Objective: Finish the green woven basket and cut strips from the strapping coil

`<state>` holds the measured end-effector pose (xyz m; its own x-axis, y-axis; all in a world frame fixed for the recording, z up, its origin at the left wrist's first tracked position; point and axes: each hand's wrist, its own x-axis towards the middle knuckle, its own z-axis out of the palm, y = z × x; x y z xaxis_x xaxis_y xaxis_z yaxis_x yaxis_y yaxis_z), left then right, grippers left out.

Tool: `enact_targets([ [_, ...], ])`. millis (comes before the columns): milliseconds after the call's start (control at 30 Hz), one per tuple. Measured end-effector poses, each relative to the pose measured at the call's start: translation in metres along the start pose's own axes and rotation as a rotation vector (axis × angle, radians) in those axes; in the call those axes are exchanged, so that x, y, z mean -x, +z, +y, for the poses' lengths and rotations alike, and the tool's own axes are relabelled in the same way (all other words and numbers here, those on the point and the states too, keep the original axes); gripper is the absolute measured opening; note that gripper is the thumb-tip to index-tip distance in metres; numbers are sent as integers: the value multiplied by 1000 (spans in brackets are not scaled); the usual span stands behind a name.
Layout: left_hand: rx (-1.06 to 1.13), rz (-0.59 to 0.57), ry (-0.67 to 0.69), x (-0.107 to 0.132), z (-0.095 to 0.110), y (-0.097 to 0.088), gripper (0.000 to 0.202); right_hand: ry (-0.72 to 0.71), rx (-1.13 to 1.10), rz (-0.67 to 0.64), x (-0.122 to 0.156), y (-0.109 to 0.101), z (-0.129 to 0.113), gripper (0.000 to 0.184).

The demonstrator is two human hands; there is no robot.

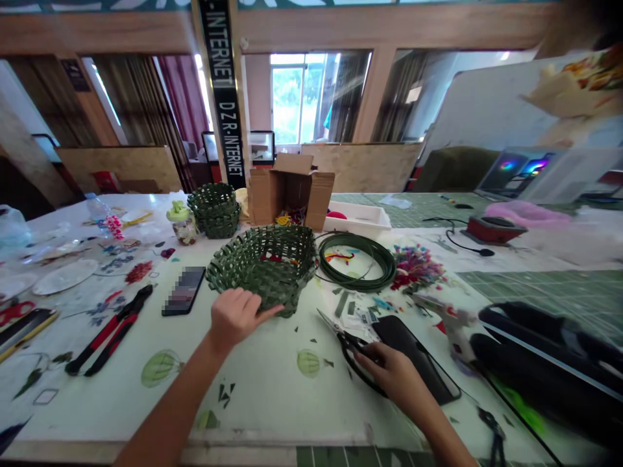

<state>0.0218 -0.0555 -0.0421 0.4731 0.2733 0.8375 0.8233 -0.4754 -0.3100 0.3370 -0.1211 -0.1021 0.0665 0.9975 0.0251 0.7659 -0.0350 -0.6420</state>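
A dark green woven basket lies tilted on the table, its hollow facing me. My left hand is closed over its near rim, thumb stretched out to the right. Black-handled scissors point up and left, blades nearly together, low over the tablecloth. The fingers of my right hand are bent around their handles; the fingertips are partly hidden. Right beside that hand lies a flat black case. A coil of green strip rests behind the scissors, with cut green scraps near it.
Left of the basket are a phone and red-black pliers. Behind stand green baskets, a cardboard box and a white tray. At right are a glue gun and a black bag-like object.
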Motion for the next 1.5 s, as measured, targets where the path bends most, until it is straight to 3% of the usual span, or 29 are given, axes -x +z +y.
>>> enact_targets([
  [167,0,-70,32,-27,-35,9,39,101,-455,57,16,-5,4,43],
  [233,-4,-115,26,-31,-45,12,40,83,-485,83,22,-4,5,44],
  [367,-10,-175,-6,-31,-53,15,41,20,14,154,23,5,1,33],
  [500,10,-169,-28,-39,-58,16,42,-60,448,274,1,15,-4,23],
  [600,46,-174,-89,-53,-66,18,44,-119,577,305,-16,17,-3,20],
  [700,105,-190,-129,-71,-75,23,49,-252,496,326,-16,22,-5,31],
  [767,139,-194,-136,-82,-80,26,52,-433,410,209,-8,29,-11,46],
  [833,156,-200,-148,-89,-83,28,53,-590,378,9,0,39,-19,67],
  [900,165,-213,-161,-93,-84,29,54,-642,407,-129,0,48,-26,88],
  [967,176,-220,-173,-94,-84,29,53,-635,458,-184,-11,54,-33,97],
  [1100,199,-215,-179,-90,-83,28,53,-664,472,-265,-39,64,-52,96],
  [1167,201,-216,-179,-91,-83,28,53,-695,421,-329,-41,72,-69,95],
  [1233,193,-215,-185,-93,-82,29,54,-755,347,-411,-26,84,-91,97],
  [1333,183,-223,-188,-97,-80,30,54,-925,170,-518,18,111,-129,98],
  [1433,193,-234,-175,-98,-79,30,55,-1312,-40,-750,54,137,-163,65],
  [1500,204,-254,-160,-96,-79,29,55,-1381,-133,-778,52,145,-175,58],
])
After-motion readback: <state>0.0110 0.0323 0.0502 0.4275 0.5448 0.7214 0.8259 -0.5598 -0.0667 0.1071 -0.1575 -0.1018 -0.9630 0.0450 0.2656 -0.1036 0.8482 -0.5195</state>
